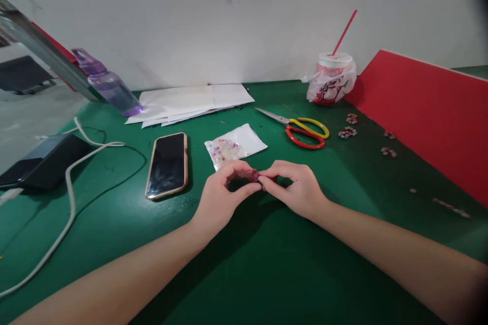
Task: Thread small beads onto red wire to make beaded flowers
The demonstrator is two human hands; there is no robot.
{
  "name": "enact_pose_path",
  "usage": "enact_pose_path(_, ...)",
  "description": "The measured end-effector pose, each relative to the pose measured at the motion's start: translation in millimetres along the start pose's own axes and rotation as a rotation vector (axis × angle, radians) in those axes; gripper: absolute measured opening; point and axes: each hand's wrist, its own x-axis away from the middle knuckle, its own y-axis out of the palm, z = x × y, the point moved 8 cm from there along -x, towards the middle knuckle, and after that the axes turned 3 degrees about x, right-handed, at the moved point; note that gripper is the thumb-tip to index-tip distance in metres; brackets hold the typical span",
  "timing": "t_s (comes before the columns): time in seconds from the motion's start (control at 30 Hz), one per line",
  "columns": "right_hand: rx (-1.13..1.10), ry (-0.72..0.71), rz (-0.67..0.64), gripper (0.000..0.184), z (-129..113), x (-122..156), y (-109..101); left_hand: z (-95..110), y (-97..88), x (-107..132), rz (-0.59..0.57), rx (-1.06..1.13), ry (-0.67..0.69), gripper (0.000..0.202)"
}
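Bead pc. pinched btwn both hands, L tips one side, R tips the other

Sm. bead pc. [255, 175] sits at the meeting pt. of the two hands, mid-view, just above the green tabletop [247, 274]; it lies to the R of the L hand [224, 190] and to the L of the R hand [295, 188], so neither is clearly nearer, both reach it w/ fingertips.

L hand: fingers curled round in a loose arch, gap btwn thumb & index in the middle, tips closed on the pc. from its L side; R hand: thumb & index drawn tog. in a narrow pinch on the pc.'s R edge, other fingers tucked; any thread is too fine to make out.

Long axis of the pc.: can't tell, too sm. & partly hidden by fingertips; the line btwn the two pinches runs approx. L–R across the view.

Nearest thing: bead bag [227, 151], just beyond the L hand's fingers, flat on the tabletop, loose beads showing thru; scissors [301, 129] lie beyond the R hand, blades pointing away & L, handles twd. R; finished-looking bead clusters [347, 132] rest farther R, near the red board [423, 111], well apart from either hand.
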Motion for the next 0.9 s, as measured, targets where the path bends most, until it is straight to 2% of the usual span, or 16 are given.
enact_pose_path(0.27, -0.060, -0.026, -0.154, 0.018, -3.4, 2.0, 10.2, 0.3, -3.5, -1.5, 0.033, -0.040, -0.001, 0.022)
enact_pose_path(0.57, -0.003, -0.052, -0.037, 0.005, -9.3, 0.9, 0.4, -7.4, -0.2, -1.2, 0.030, 0.137, -0.105, 0.017)
enact_pose_path(0.9, -0.002, -0.044, -0.030, 0.004, -7.6, 0.4, -2.0, -10.4, 1.6, -1.8, -0.003, 0.274, -0.155, 0.010)
